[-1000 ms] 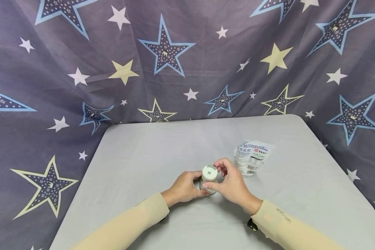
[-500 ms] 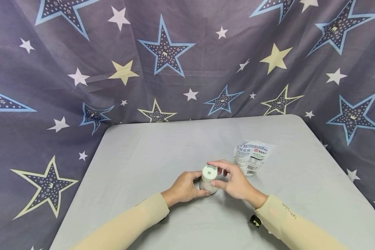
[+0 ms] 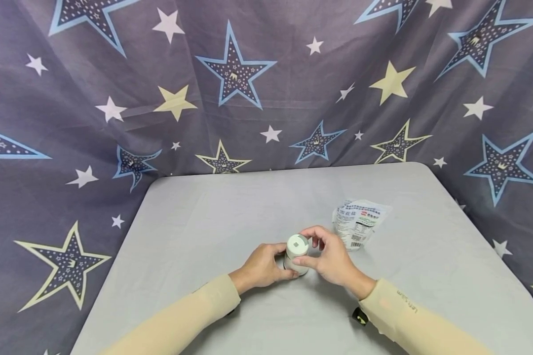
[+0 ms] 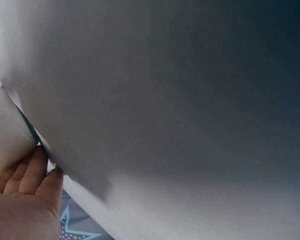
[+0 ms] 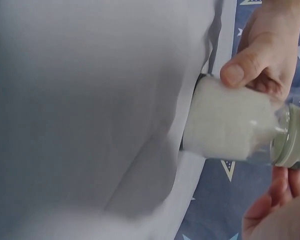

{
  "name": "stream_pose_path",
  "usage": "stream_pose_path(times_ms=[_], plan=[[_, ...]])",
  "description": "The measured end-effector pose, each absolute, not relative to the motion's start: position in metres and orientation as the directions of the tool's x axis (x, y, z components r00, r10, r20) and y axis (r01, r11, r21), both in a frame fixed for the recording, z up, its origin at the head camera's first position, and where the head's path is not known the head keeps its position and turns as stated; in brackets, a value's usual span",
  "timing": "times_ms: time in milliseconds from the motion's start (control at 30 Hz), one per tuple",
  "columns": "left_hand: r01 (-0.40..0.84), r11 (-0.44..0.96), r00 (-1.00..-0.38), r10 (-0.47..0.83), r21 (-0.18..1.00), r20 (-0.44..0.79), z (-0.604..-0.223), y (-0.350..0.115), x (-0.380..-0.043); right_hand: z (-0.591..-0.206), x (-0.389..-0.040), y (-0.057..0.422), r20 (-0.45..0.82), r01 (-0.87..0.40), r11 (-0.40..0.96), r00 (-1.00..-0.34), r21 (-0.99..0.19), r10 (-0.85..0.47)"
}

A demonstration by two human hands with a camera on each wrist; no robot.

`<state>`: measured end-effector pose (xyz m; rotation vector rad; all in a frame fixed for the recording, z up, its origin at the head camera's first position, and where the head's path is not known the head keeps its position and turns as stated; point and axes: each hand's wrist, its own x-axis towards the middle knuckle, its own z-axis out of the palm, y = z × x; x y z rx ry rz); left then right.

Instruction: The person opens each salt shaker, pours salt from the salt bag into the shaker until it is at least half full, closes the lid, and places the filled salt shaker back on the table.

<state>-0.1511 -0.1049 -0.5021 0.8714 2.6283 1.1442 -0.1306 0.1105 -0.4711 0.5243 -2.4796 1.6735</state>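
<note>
A clear jar (image 5: 230, 120) of white granules stands upright on the table, capped by a pale green lid (image 3: 296, 245). My left hand (image 3: 262, 266) holds the jar's body from the left, thumb in front and fingers behind. From the right, my right hand (image 3: 333, 259) pinches the lid, its thumb at the near side and fingertips at the far side. In the left wrist view, the left hand (image 4: 30, 200) has its fingers around the jar low down, mostly cut off by the frame. Part of the right hand (image 5: 280, 215) shows below the lid in the right wrist view.
A white printed pouch (image 3: 360, 222) stands just behind my right hand. Both things rest on a grey cloth-covered table (image 3: 195, 217). A dark curtain (image 3: 266, 88) with stars hangs behind and beside it.
My right fingers reached round the lid's far side, then swung back rightward; the grey patch on the lid has turned slightly clockwise. The left hand, jar and pouch have stayed in place.
</note>
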Motion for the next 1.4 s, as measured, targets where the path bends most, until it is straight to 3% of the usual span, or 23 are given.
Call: stream_pose_path(times_ms=[533,1100,1400], plan=[[0.464,0.545,-0.82,0.562,0.698,0.106,-0.502,-0.105,-0.151,-0.474,-0.12,0.098,0.362,-0.352,0.49,-0.929,-0.797,-0.078],[0.462,0.54,-0.815,0.571,0.704,0.097,-0.502,-0.105,-0.152,-0.468,-0.134,0.117,0.356,-0.483,0.367,-0.862,-0.795,-0.362],[0.453,0.545,-0.818,0.569,0.705,0.086,-0.5,-0.105,-0.151,-0.468,-0.138,0.119,0.32,-0.457,0.364,-0.869,-0.812,-0.377]])
